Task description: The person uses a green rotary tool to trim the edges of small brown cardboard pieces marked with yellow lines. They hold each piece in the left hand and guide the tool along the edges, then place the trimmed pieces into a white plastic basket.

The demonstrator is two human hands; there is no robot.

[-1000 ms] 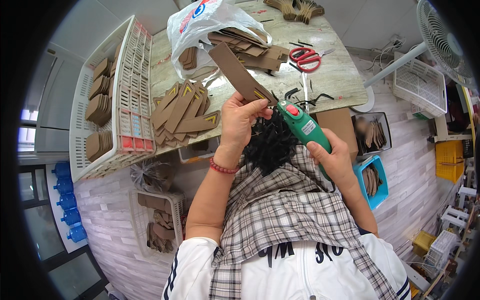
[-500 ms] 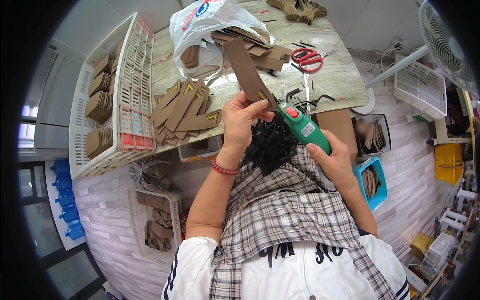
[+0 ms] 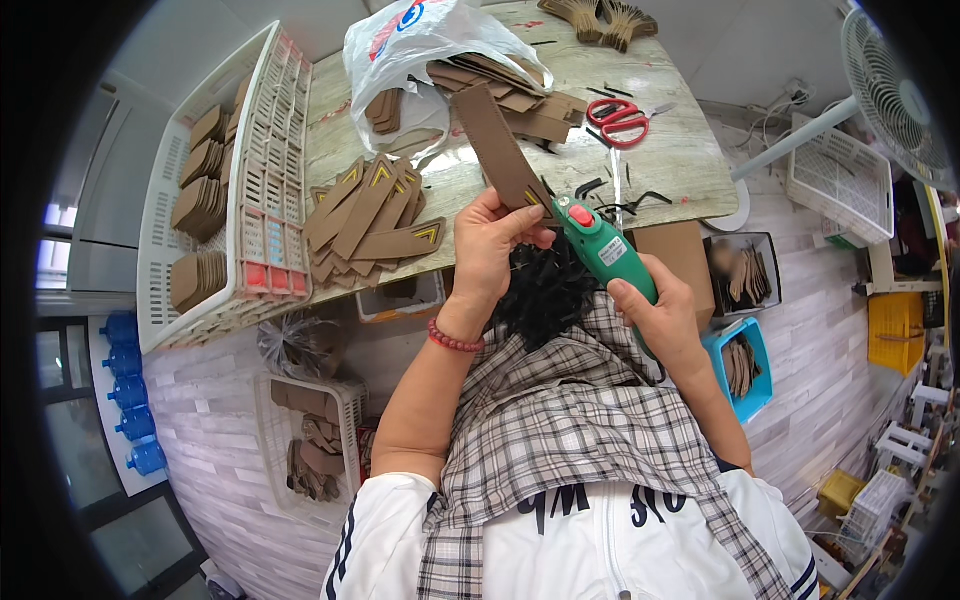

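My left hand (image 3: 488, 243) pinches the lower end of a long brown fabric strip (image 3: 497, 140) marked with a yellow chevron. The strip slants up and left over the table. In my right hand (image 3: 660, 305) is a green electric cutter (image 3: 612, 252) with a red button; its head lies against the strip's lower right corner. Whether its blade touches the strip is hidden. Below the strip, a heap of black trimmings (image 3: 545, 290) lies on my plaid apron (image 3: 570, 430). Similar chevron strips (image 3: 370, 215) are piled on the table left of my left hand.
A white plastic bag (image 3: 400, 50) and brown pieces (image 3: 535, 115) lie on the table (image 3: 680, 160). Red-handled scissors (image 3: 618, 125) are at the right. A white crate (image 3: 270, 180) holds stacked pieces at the left. A blue bin (image 3: 762, 370) stands on the floor; a fan (image 3: 890, 85) is far right.
The cutter's head has shifted slightly left and up along the strip's end. The strip and my left hand have moved only a little.
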